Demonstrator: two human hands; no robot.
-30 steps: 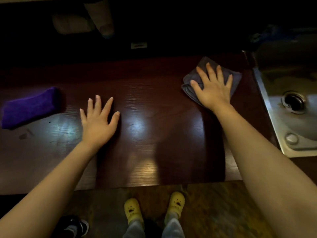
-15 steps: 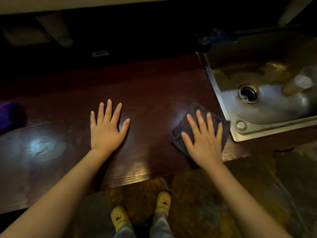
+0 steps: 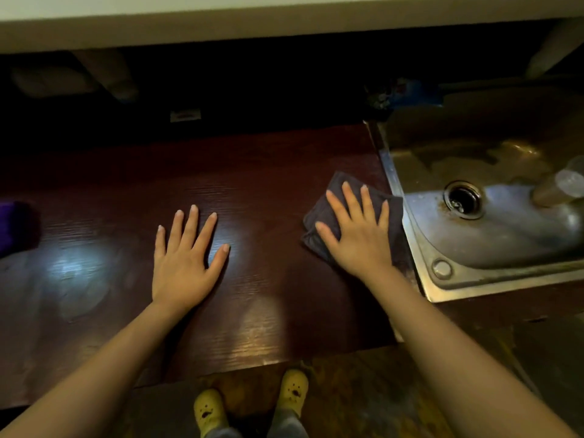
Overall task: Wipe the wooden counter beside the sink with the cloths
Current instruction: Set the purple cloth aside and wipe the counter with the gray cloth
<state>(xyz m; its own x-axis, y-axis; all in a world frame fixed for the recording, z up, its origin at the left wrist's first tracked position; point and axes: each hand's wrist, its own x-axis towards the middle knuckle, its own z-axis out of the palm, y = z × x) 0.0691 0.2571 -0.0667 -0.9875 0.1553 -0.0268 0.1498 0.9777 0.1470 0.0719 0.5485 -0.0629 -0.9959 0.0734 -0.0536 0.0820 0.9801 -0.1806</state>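
The person stands at the wooden counter [image 3: 259,191], both arms stretched out over it. Taking the sink [image 3: 442,292] as the fixed mark: the right hand [image 3: 357,232] lies flat on a folded grey cloth [image 3: 343,188] just beside the sink's left rim, fingers spread and pressing down rather than curled around it, so the palm is open on top of the cloth and nothing is gripped. The cloth's right edge reaches the metal rim or very nearly; whether it actually touches I cannot tell in this dim light.

The left hand [image 3: 185,263] rests further from the sink, well apart from the cloth, palm down on the bare wood with fingers fanned out, open and holding nothing. A patch of reflected light shines on the wood beside its thumb.

Farthest from the sink, at the left edge of view, a purple cloth [image 3: 12,227] lies on the counter, mostly cut off, untouched by either hand. The wood near it looks smeared and glossy.

Inside the sink, the drain [image 3: 463,200] sits toward the middle of the basin, and a clear plastic cup [image 3: 559,188] lies on its side just right of it.

Below the counter's front edge, two yellow shoes [image 3: 292,388] stand on the floor
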